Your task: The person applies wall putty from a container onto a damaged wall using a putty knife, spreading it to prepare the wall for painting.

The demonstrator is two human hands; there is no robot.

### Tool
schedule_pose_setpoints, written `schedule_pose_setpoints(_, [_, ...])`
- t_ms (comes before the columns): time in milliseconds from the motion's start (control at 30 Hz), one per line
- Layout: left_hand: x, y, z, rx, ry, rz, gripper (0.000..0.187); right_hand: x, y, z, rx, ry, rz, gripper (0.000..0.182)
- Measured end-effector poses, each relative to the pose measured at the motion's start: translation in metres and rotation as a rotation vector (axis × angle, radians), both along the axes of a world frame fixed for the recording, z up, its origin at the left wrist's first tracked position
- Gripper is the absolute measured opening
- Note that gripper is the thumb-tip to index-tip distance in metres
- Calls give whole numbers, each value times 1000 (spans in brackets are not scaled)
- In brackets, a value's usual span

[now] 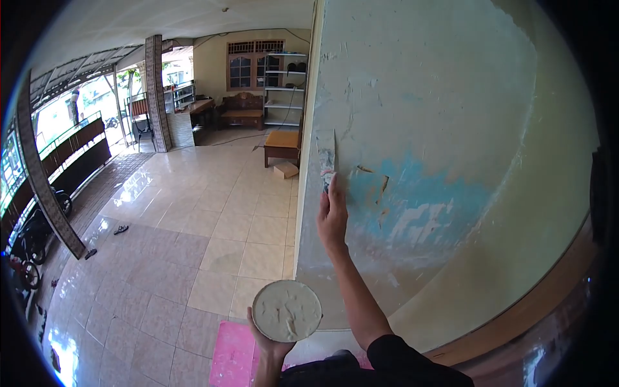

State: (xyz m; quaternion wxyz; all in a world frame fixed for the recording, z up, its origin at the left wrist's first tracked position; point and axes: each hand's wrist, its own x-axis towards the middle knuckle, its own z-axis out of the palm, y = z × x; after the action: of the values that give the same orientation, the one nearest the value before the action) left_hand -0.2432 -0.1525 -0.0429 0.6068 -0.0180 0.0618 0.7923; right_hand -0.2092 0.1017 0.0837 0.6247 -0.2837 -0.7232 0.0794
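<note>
My right hand [333,216] is closed round the handle of a putty knife [327,152], whose blade points up against the wall [425,116] near its left edge. Grey filler covers much of that wall, with a patch of old blue paint [425,197] and several cracks or gouges [385,183] right of the hand. Lower down, my left hand [269,342] supports a round container of pale putty [287,311] from below and the side. The putty's surface is uneven, with ridges in it.
A pink sheet or board [232,351] lies on the floor below the container. A wooden bench [282,147], a cardboard box [285,170] and a metal shelf rack [285,90] stand farther back. Pillars and parked motorbikes [39,232] are at the left. Sandals [120,229] lie on the tiles.
</note>
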Motion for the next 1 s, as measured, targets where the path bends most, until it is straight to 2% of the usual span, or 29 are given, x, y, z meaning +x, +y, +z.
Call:
schedule_pose_setpoints(133, [-3,-1,-3,38,18,28,80,9,-2,-78,46,-84,-61,54])
schedule_pose_setpoints(233, [-4,-1,-5,54,-28,24,79,18,-5,-110,21,-58,11,54])
schedule_pose_setpoints(400, [-7,-2,-4,33,-69,29,78,3,-10,-14,99,-10,63,52])
schedule_pose_setpoints(500, [-6,-5,0,18,-85,18,77,-7,-7,5,-2,-2,24,52])
schedule_pose_setpoints(633, [-7,-5,-4,102,-139,17,77,4,-6,-79,-4,-91,-91,53])
schedule_pose_setpoints(700, [-7,-5,-7,84,-108,16,76,16,-9,-121,-7,-91,-44,53])
schedule_pose_setpoints(800, [-6,-3,-2,43,-23,24,78,18,-3,-108,38,-76,-13,53])
schedule_pose_setpoints(933, [-3,-6,4,19,6,21,79,6,-8,-19,58,-18,20,51])
schedule_pose_setpoints(1000, [0,-6,10,32,5,17,79,-2,-4,-13,44,-19,-17,51])
